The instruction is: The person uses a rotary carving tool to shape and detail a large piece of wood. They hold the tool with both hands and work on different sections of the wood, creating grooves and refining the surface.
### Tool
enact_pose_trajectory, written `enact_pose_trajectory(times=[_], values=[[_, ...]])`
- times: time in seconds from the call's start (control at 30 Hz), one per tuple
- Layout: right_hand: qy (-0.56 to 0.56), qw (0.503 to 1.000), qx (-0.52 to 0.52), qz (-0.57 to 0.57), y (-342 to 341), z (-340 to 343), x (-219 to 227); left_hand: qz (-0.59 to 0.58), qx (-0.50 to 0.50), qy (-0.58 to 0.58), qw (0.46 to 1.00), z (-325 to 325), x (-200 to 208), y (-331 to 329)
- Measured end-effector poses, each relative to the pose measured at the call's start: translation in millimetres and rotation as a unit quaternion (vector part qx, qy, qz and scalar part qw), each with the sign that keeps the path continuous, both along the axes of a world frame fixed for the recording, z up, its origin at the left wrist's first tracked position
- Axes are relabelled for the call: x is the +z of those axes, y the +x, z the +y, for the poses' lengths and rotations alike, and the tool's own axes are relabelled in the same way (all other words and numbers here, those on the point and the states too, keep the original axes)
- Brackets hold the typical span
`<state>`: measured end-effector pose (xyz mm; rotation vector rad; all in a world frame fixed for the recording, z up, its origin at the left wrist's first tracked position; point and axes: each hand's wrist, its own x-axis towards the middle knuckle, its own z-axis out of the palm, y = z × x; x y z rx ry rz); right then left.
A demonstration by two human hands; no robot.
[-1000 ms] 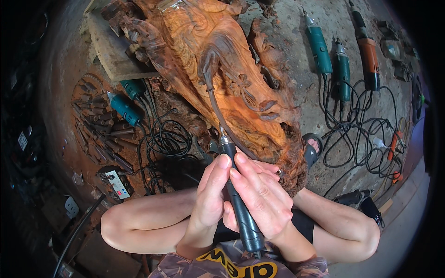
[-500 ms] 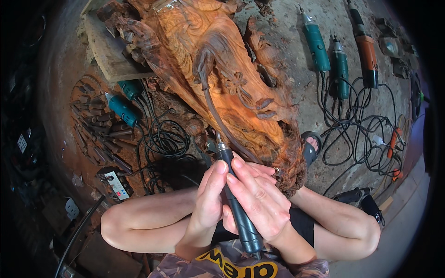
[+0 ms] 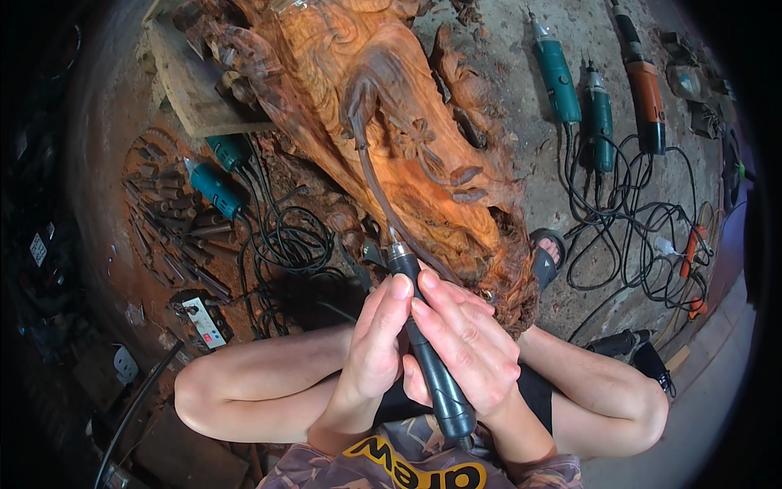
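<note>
Both my hands are wrapped around a black rotary carving handpiece (image 3: 432, 359), which points away from me and slightly left. My left hand (image 3: 371, 346) grips its left side, thumb laid along the barrel. On the other side is my right hand (image 3: 471, 346), its fingers lying across the barrel. A thin metal bit (image 3: 394, 235) sticks out of the silvery collet, at or right beside the dark curved stem (image 3: 376, 191) carved in relief on the large orange-brown wood carving (image 3: 326, 53). I cannot tell whether the bit touches the wood.
Green power grinders (image 3: 557, 81) and an orange one (image 3: 646, 98) lie on the concrete at the right, with tangled black cables (image 3: 607, 220). To the left are another teal grinder (image 3: 213, 189), several carving bits (image 3: 175, 220) and a power strip (image 3: 205, 322). A wooden support (image 3: 191, 90) stands beside the carving.
The handpiece and both hands have shifted slightly right, and the bit has moved a little farther up along the stem. The carving stays where it was.
</note>
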<state>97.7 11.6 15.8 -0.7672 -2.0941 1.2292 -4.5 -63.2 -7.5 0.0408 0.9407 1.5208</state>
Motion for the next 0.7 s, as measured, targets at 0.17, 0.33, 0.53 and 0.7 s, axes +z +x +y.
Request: enact_pose_trajectory(times=[0.17,0.33,0.53,0.7], values=[[-0.014,1.000,-0.005,-0.005,1.0,-0.6,0.0,-0.010,0.000,-0.043,0.999,-3.3,1.7,2.9],[-0.011,1.000,0.002,0.000,2.9,0.2,0.7,-0.003,-0.007,-0.011,1.000,0.7,3.8,0.9],[-0.013,1.000,0.007,0.002,3.7,1.1,0.6,0.007,-0.017,-0.036,0.999,-7.2,-2.2,1.5],[-0.018,1.000,0.007,-0.002,4.1,1.7,1.8,-0.011,-0.022,-0.055,0.998,-5.5,0.5,2.3]])
